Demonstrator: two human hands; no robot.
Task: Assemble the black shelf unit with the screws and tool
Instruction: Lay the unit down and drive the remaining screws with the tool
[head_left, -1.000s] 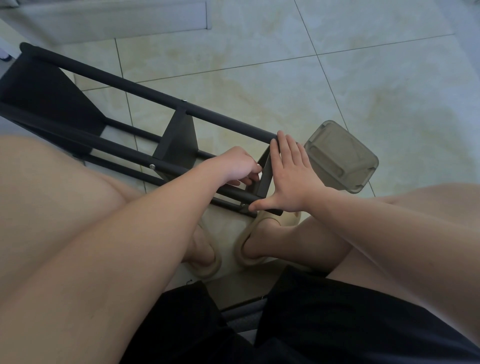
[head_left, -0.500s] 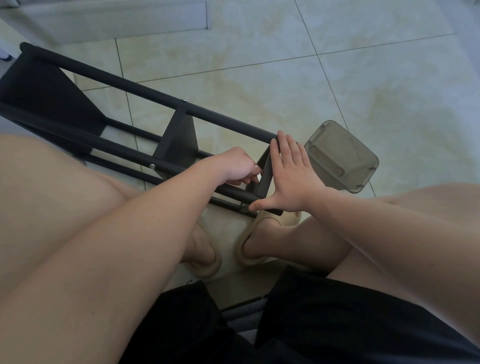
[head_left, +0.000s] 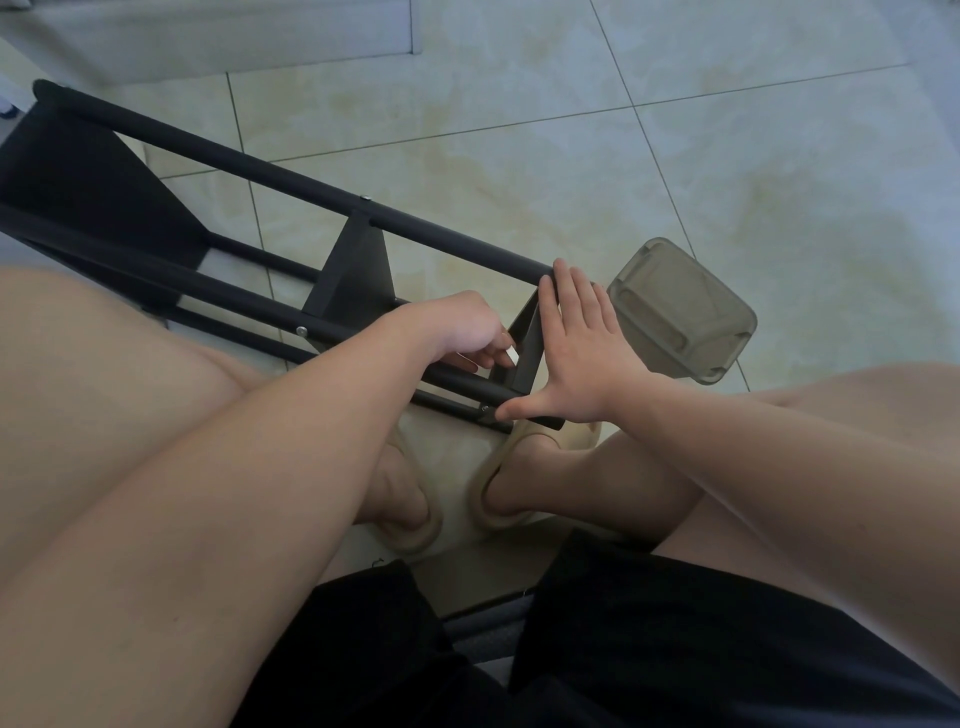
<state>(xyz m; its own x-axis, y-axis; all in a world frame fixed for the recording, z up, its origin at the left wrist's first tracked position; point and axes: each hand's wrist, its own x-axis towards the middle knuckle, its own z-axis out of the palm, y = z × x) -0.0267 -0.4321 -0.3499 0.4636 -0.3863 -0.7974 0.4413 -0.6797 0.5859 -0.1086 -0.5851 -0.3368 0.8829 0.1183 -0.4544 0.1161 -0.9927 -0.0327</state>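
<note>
The black shelf unit (head_left: 270, 182) lies on its side across the tiled floor, its long poles running from upper left to the middle. My right hand (head_left: 584, 358) presses flat with straight fingers against the end shelf panel (head_left: 530, 343), thumb stretched down to the lower pole's end. My left hand (head_left: 467, 332) is curled just inside that panel, pinching something small and pale at its fingertips; I cannot tell if it is a screw or a tool. Silver screw heads (head_left: 301, 330) show on the poles at the middle panel (head_left: 358, 280).
A translucent grey plastic container (head_left: 680, 312) lies on the floor just right of my right hand. My legs and feet in beige slippers (head_left: 498, 499) sit under the shelf's near end. A pale wall base (head_left: 208, 31) runs along the top left.
</note>
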